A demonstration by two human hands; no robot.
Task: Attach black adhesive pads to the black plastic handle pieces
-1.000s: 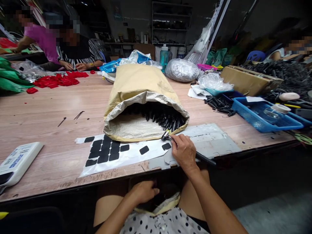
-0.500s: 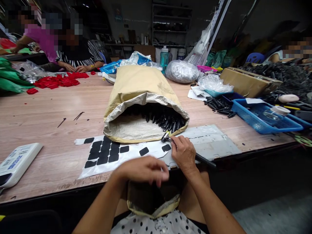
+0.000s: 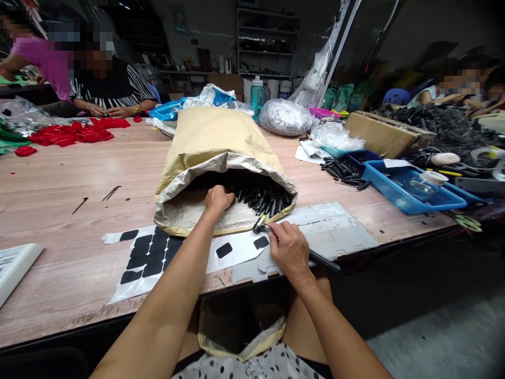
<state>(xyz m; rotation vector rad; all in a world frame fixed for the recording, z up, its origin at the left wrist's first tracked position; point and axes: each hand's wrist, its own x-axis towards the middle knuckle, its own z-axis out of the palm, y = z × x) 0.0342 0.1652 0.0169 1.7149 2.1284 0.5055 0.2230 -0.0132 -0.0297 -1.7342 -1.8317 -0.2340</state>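
Observation:
My left hand (image 3: 219, 200) reaches into the mouth of a tan woven sack (image 3: 221, 134) lying on the table. Its fingers are curled beside a heap of slim black parts (image 3: 264, 197); whatever is in them is hidden. In my right hand (image 3: 290, 247) is a small hammer (image 3: 259, 225), its metal head pointing left and its black handle sticking out to the right. That hand is over a grey board (image 3: 335, 226) at the table's front edge. Under my left forearm lies a white sheet with black rounded stickers (image 3: 139, 252), partly covered by the arm.
A second open sack (image 3: 240, 342) is between my legs. To the right stands a blue basket (image 3: 414, 187) near loose black parts (image 3: 343, 171). Red pieces (image 3: 73, 131) lie at the far left, before a co-worker in stripes. A white device (image 3: 18, 266) sits at the left edge.
My left hand has moved forward from above my lap into the sack's mouth. My right hand still grips the hammer in much the same place. The view has turned slightly right.

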